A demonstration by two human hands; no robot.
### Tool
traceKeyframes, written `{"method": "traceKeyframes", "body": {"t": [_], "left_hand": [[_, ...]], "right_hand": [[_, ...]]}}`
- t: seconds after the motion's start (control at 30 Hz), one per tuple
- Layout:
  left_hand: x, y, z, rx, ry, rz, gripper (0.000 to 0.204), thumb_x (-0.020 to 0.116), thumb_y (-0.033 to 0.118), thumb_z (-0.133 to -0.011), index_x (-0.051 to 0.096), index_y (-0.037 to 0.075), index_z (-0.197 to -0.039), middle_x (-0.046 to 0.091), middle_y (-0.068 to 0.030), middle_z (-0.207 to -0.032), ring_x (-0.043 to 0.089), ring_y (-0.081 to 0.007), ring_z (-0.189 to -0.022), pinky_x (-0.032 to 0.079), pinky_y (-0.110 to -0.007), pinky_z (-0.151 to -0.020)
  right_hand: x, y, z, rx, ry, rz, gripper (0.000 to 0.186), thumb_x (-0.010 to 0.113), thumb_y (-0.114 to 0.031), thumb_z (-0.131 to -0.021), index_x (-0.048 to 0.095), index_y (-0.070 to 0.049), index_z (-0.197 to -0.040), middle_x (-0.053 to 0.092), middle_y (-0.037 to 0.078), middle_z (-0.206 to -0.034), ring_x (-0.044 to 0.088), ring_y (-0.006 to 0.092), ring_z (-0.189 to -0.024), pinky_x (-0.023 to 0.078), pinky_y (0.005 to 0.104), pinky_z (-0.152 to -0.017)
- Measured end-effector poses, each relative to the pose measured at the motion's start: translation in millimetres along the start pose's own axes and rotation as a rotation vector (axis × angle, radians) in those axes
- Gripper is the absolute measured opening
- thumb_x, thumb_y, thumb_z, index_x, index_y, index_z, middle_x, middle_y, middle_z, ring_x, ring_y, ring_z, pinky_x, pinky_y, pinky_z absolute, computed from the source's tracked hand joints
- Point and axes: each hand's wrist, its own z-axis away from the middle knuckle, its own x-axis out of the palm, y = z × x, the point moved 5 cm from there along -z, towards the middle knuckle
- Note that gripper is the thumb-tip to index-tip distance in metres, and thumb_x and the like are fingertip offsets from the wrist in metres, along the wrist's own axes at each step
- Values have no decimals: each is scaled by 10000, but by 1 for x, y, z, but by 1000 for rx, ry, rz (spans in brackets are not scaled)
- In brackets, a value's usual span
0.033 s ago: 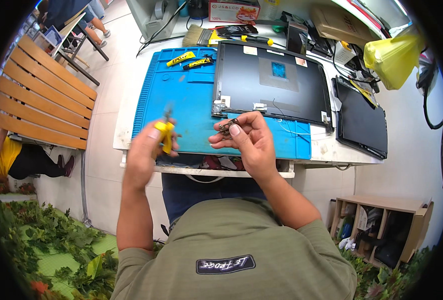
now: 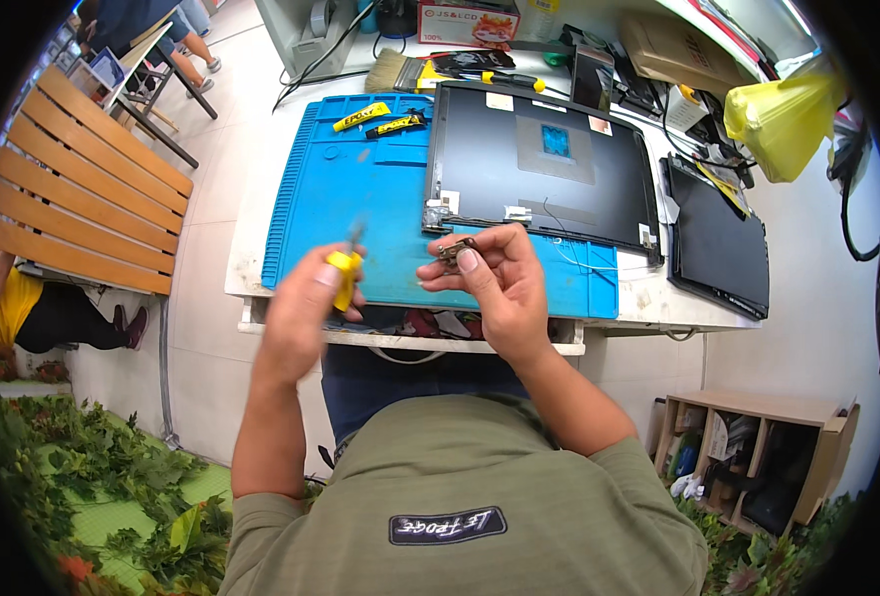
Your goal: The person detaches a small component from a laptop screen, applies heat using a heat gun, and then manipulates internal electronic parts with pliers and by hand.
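Observation:
My left hand (image 2: pixel 306 303) is closed round yellow-handled pliers (image 2: pixel 343 278), their metal jaws pointing away from me and smeared by motion. Between the thumb and fingers of my right hand (image 2: pixel 504 293) is a small dark metal piece that looks like a laptop hinge (image 2: pixel 454 253). The pliers and the metal piece are apart, both above the front of a blue work mat (image 2: pixel 350 209). Beyond my right hand a dark laptop lid (image 2: pixel 489 149) lies on the mat, with thin loose wires along its near edge.
Two yellow-and-black glue tubes (image 2: pixel 362 116) lie at the mat's far left. Behind are a brush (image 2: pixel 395 73), a yellow-black screwdriver (image 2: pixel 514 79) and a box (image 2: pixel 467 24). At right lies another black laptop part (image 2: pixel 718 238), below a yellow bag (image 2: pixel 783 119). An open drawer (image 2: pixel 420 343) juts out in front.
My left hand has shifted a little to the right with the pliers, nearer to the metal piece. My right hand has barely moved.

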Motion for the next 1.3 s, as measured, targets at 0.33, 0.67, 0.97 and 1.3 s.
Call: {"method": "traceKeyframes", "body": {"t": [0.33, 0.67, 0.97, 1.3], "left_hand": [[53, 29, 13, 414, 84, -746, 342, 637, 280, -1153, 645, -9, -1336, 690, -209, -1099, 713, -392, -930, 567, -447, -826], [58, 33, 18, 432, 88, -790, 350, 651, 273, -1141, 648, -21, -1331, 693, -212, -1079, 717, -405, -947, 569, -457, -833], [61, 32, 19, 430, 98, -802, 343, 666, 251, -1131, 652, -25, -1334, 704, -211, -1089, 729, -400, -951, 576, -453, -851], [60, 29, 17, 469, 97, -798, 369, 707, 269, -1109, 651, -42, -1301, 676, -205, -1044, 705, -401, -916, 570, -480, -808]], "right_hand": [[8, -1, 11, -378, -72, 333, 225, 655, 92, -1078, 537, 4, -1247, 690, 279, -1422, 755, 290, -1248, 659, 403, -1052], [10, -5, 13, -487, -58, 460, 273, 674, 129, -1045, 541, 4, -1248, 716, 286, -1373, 743, 346, -1288, 674, 401, -1022], [6, -3, 17, -528, -113, 614, 263, 588, 135, -1086, 511, 5, -1301, 657, 344, -1435, 695, 353, -1363, 660, 463, -1077], [6, -2, 18, -511, -107, 595, 268, 597, 142, -1080, 513, 10, -1297, 667, 342, -1423, 705, 365, -1348, 659, 462, -1079]]}}
